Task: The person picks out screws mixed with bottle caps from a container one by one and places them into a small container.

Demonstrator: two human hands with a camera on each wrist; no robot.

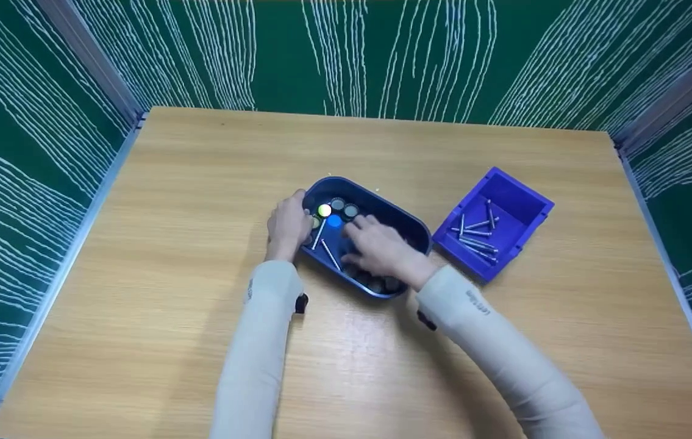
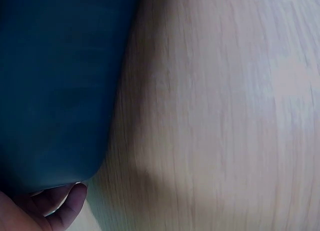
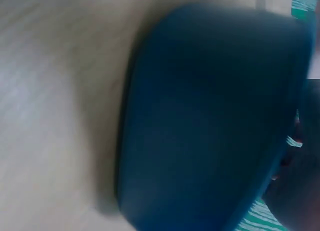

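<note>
A dark blue oval-cornered bin (image 1: 385, 209) stands at mid-table, holding round grey discs (image 1: 350, 210), a yellow disc (image 1: 324, 210), a blue disc (image 1: 334, 221) and two long metal bolts (image 1: 331, 255). My left hand (image 1: 289, 224) grips the bin's left end; in the left wrist view its fingers (image 2: 70, 208) curl against the outer wall. Inside the bin, my right hand (image 1: 379, 247) reaches over the rim with its fingers spread near the discs and bolts. The bin's outer wall (image 3: 200, 121) fills the blurred right wrist view and hides most of that hand.
Right beside the blue bin, a purple bin (image 1: 519, 201) holds several metal bolts (image 1: 478, 245). The wooden table (image 1: 156, 274) is bordered by green walls (image 1: 285, 55) with white streaks at the back and both sides.
</note>
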